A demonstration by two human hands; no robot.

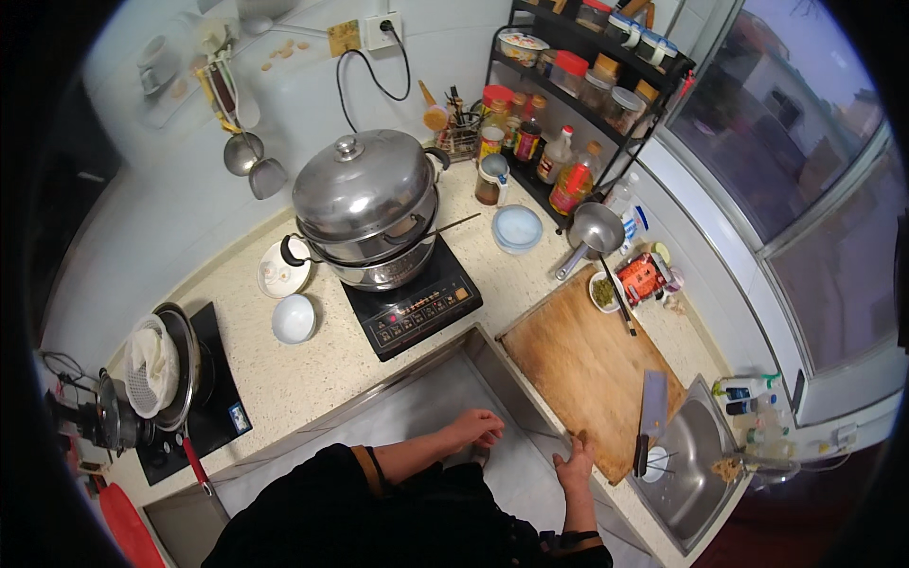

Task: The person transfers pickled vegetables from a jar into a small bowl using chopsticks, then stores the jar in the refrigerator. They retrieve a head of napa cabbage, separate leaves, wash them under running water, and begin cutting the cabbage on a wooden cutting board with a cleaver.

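Observation:
My left hand hangs over the floor in front of the counter, its fingers loosely bent and nothing seen in it. At the near edge of a wooden cutting board, my right hand has its fingertips on or just over the board's corner; contact is hard to tell. A cleaver with a dark handle lies across the board's right side, by the sink. On the board's far corner stands a small white dish of chopped green food, with dark chopsticks beside it.
A lidded steel steamer pot stands on an induction cooker. Two white bowls sit left of it. A small saucepan is behind the board, below a black rack of jars and bottles. The steel sink is at right.

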